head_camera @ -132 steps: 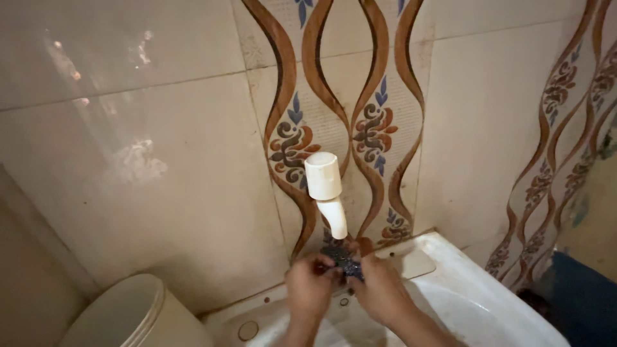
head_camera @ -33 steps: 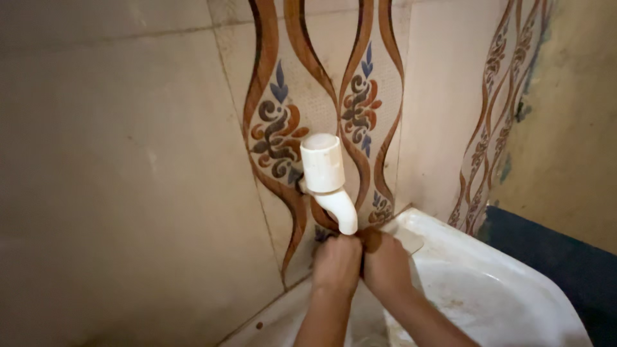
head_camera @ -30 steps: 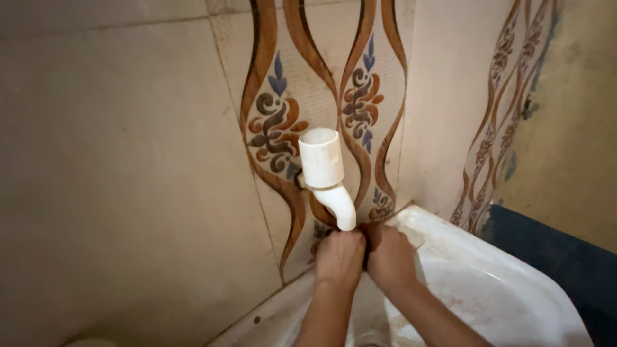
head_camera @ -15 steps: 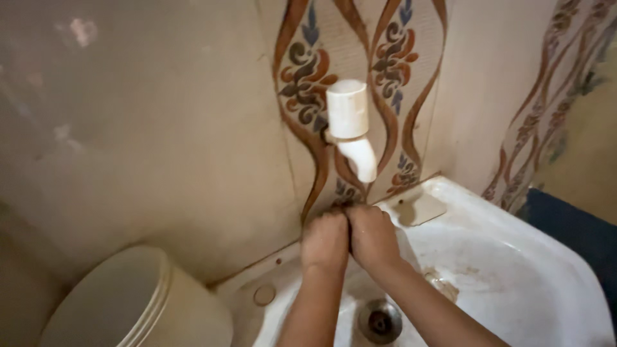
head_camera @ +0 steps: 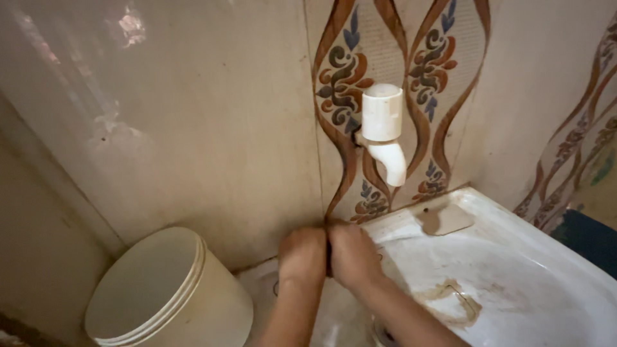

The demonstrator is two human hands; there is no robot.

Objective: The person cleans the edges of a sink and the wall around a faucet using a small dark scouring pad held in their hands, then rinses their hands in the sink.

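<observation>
My left hand (head_camera: 302, 254) and my right hand (head_camera: 352, 254) are pressed side by side, fingers curled, against the back rim of a white wash basin (head_camera: 527, 257) where it meets the tiled wall. Only a dark sliver of the scouring pad (head_camera: 328, 258) shows between them; the rest is hidden in the fists. A white plastic tap (head_camera: 384, 132) sticks out of the wall above and to the right of my hands. No water can be seen running from it.
A cream lidded bucket (head_camera: 160, 289) stands to the left of the basin. The basin has a brown stain (head_camera: 450, 297) and a soap recess (head_camera: 445, 220) on its rim. Patterned tiles (head_camera: 340, 77) back the tap. A dark blue surface (head_camera: 591, 238) lies at far right.
My hands, still pressed together, have slid left along the basin's back rim, away from under the tap. The view has swung left and down, bringing the bucket in.
</observation>
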